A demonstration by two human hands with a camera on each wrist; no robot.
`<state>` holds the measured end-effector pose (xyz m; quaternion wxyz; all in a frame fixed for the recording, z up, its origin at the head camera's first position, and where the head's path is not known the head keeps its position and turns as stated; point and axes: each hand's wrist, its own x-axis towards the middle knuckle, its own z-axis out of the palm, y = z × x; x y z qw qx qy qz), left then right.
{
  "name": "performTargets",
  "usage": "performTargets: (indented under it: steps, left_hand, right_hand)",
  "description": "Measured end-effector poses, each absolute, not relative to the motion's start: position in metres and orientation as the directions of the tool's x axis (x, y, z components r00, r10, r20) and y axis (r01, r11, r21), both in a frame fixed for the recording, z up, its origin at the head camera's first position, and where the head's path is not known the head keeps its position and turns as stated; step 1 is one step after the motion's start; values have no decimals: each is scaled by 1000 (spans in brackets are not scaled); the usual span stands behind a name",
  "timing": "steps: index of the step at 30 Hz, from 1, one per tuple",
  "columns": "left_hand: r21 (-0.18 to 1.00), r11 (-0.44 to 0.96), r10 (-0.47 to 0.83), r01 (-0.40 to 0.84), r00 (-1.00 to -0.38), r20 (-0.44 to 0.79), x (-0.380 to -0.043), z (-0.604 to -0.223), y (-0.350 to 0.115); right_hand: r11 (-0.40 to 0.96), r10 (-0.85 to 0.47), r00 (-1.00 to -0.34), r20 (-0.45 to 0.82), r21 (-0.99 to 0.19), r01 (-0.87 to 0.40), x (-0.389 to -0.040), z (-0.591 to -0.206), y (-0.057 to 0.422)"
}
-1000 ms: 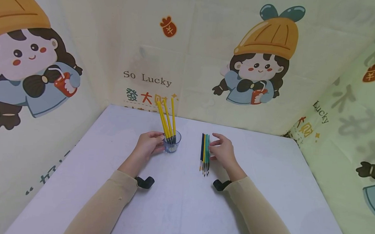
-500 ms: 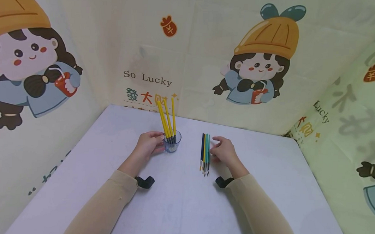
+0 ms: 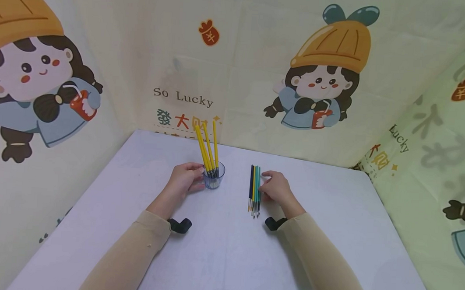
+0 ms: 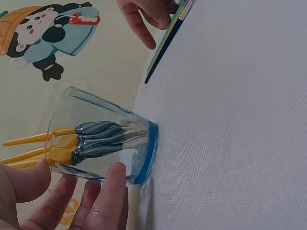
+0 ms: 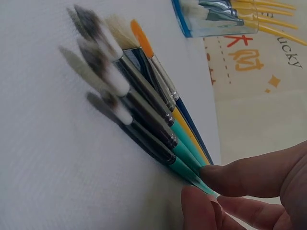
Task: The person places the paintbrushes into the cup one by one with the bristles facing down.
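A clear blue-based cup (image 3: 213,181) stands upright on the table, holding several yellow-handled paintbrushes (image 4: 103,139) with their bristles down. My left hand (image 3: 184,176) holds the cup from its left, thumb by the rim and fingers along the side. To the right lies a row of paintbrushes (image 3: 253,181) with dark blue, yellow and green handles, bristles toward me. My right hand (image 3: 278,187) is at the row's right side. In the right wrist view, its thumb and a finger pinch the handle of the nearest green-handled paintbrush (image 5: 182,167).
The white table (image 3: 226,258) reaches toward me and to both sides. Behind it and at the sides hangs a cream cloth (image 3: 244,75) with cartoon prints. A black wrist mount (image 3: 180,226) sticks out beside my left sleeve, and another black mount (image 3: 275,224) beside the right.
My right hand's fingers have drawn together by the green handles, and the hand has shifted slightly. The left hand, the cup and the row of paintbrushes look unmoved.
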<state>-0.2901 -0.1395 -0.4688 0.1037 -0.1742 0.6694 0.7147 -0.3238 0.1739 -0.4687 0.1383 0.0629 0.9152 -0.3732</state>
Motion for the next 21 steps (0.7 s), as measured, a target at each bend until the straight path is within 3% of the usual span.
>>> performTargets:
  steps: [10,21]
  left_hand:
    - [914,-81,-91,-398,-910,-404,-288,-468,-140]
    - [911,-82,-94,-404,-907,-410,-289,-469,-140]
  right_hand:
    - [721,26,-942,-334,-646,249,-323,-464,171]
    - [858,-16,-946,-323,-491,153,-321,-456,166]
